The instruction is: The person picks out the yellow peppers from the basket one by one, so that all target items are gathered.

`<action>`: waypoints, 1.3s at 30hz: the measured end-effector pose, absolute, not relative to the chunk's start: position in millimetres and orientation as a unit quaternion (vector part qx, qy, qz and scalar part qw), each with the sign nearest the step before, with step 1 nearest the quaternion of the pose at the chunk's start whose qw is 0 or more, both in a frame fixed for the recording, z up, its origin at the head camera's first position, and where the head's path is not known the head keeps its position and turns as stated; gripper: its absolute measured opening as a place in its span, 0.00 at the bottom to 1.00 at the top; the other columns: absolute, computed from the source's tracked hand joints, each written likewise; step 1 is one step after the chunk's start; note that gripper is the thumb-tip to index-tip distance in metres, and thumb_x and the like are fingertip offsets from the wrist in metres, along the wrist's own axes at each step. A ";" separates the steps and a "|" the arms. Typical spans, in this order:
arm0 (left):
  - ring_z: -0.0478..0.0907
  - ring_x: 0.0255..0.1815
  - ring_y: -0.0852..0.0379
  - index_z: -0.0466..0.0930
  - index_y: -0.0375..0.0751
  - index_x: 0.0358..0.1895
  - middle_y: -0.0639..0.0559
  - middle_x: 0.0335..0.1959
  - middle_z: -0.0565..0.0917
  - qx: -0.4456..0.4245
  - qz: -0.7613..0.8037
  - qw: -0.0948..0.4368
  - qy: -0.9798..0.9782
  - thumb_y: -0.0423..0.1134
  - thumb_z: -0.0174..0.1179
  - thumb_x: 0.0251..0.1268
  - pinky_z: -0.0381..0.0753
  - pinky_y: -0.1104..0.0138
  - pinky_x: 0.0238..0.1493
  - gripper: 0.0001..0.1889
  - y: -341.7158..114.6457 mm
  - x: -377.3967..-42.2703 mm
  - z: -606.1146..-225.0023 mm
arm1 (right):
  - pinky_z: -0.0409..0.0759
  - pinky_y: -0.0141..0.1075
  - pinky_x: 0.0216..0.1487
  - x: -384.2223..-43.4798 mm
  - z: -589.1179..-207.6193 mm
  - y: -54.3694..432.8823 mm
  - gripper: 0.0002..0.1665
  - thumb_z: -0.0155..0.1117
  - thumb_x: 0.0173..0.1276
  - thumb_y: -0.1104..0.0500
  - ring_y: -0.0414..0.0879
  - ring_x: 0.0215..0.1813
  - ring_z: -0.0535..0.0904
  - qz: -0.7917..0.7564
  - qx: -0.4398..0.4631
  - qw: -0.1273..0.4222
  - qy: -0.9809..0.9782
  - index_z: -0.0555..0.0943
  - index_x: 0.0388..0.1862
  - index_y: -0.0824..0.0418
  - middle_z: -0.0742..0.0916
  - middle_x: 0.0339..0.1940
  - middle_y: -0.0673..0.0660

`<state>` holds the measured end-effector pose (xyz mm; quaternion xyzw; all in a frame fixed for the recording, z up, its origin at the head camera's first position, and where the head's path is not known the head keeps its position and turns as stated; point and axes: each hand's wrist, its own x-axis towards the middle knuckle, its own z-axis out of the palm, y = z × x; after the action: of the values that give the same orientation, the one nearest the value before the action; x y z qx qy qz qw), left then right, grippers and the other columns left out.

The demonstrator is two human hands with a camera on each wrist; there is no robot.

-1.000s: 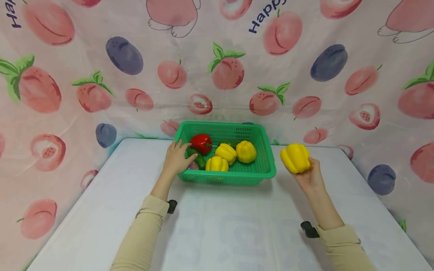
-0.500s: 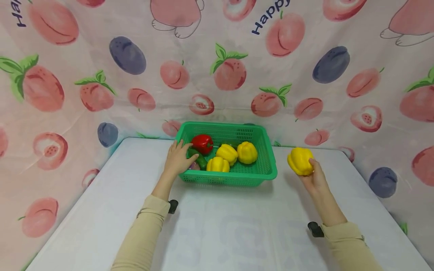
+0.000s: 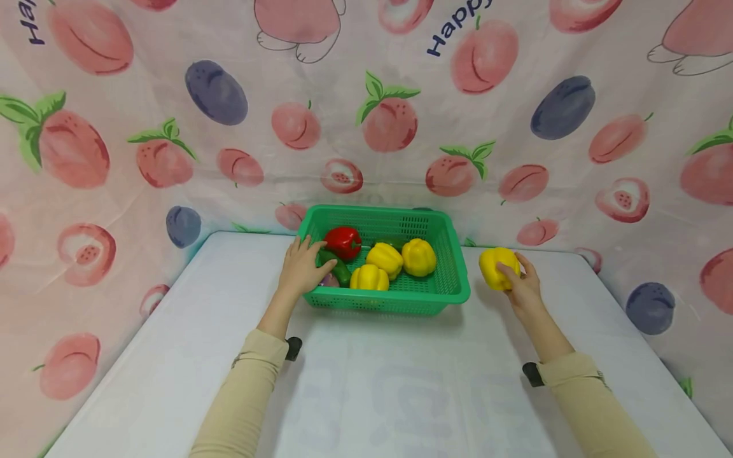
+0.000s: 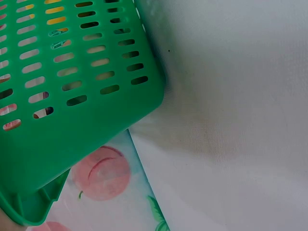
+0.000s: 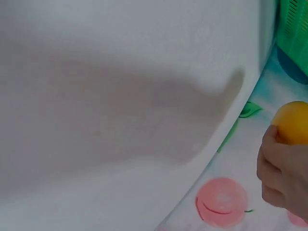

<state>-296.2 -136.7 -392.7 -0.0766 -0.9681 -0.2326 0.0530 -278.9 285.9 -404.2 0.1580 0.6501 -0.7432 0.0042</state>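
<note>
My right hand grips a yellow bell pepper above the table, to the right of the green plastic basket. Its thumb lies across the pepper's near side; the right wrist view shows part of the same yellow bell pepper. My left hand rests over the basket's left rim, fingers fairly straight, thumb spread inward above a dark green vegetable. A purple rounded thing is partly hidden by that hand. Also in the basket are a red bell pepper and yellow bell peppers.
A white-covered table lies under the basket. Behind it hangs a fruit-print cloth, which also runs down both sides. The basket's slotted wall fills the upper left of the left wrist view.
My right hand moves right with the yellow bell pepper, then back a little left, and turns so the thumb shows across it. My left hand keeps its place on the basket rim.
</note>
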 end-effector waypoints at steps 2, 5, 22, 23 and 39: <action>0.43 0.75 0.32 0.64 0.40 0.68 0.32 0.73 0.55 -0.077 -0.231 0.054 -0.968 0.55 0.50 0.67 0.42 0.45 0.75 0.31 -136.8 -296.5 -392.5 | 0.69 0.33 0.68 -284.6 -408.7 282.9 0.47 0.58 0.68 0.50 0.46 0.62 0.62 -0.683 0.152 -0.018 0.714 0.43 0.77 0.49 0.57 0.71 0.59; 0.43 0.75 0.32 0.64 0.40 0.68 0.32 0.73 0.55 -0.077 -0.228 0.052 -0.969 0.55 0.50 0.67 0.43 0.45 0.75 0.31 -136.9 -296.6 -392.6 | 0.59 0.46 0.74 -292.3 -415.8 280.2 0.45 0.57 0.69 0.51 0.55 0.69 0.57 -0.608 0.132 -0.055 0.781 0.45 0.76 0.55 0.55 0.74 0.65; 0.44 0.75 0.32 0.65 0.40 0.68 0.31 0.73 0.55 -0.077 -0.224 0.057 -0.970 0.55 0.51 0.67 0.43 0.45 0.75 0.31 -137.8 -296.5 -391.9 | 0.59 0.59 0.70 -322.7 -431.3 267.3 0.42 0.64 0.62 0.61 0.68 0.66 0.59 -0.470 0.080 -0.120 0.871 0.55 0.71 0.68 0.58 0.67 0.76; 0.43 0.75 0.32 0.65 0.40 0.68 0.31 0.73 0.55 -0.076 -0.224 0.056 -0.970 0.55 0.50 0.67 0.43 0.45 0.75 0.31 -137.3 -296.3 -391.9 | 0.59 0.59 0.70 -324.1 -431.9 266.9 0.42 0.63 0.62 0.61 0.69 0.66 0.59 -0.468 0.082 -0.115 0.872 0.54 0.71 0.67 0.58 0.68 0.76; 0.43 0.75 0.32 0.64 0.40 0.68 0.31 0.73 0.54 -0.077 -0.229 0.052 -0.969 0.55 0.50 0.68 0.42 0.45 0.75 0.31 -138.1 -296.9 -393.0 | 0.58 0.60 0.70 -345.9 -438.0 262.5 0.42 0.60 0.61 0.63 0.72 0.65 0.59 -0.419 0.088 -0.069 0.901 0.52 0.70 0.68 0.55 0.68 0.76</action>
<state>-296.9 -138.1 -393.0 -0.0769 -0.9690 -0.2292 0.0518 -345.9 262.5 -438.0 0.0877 0.9012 -0.4189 -0.0690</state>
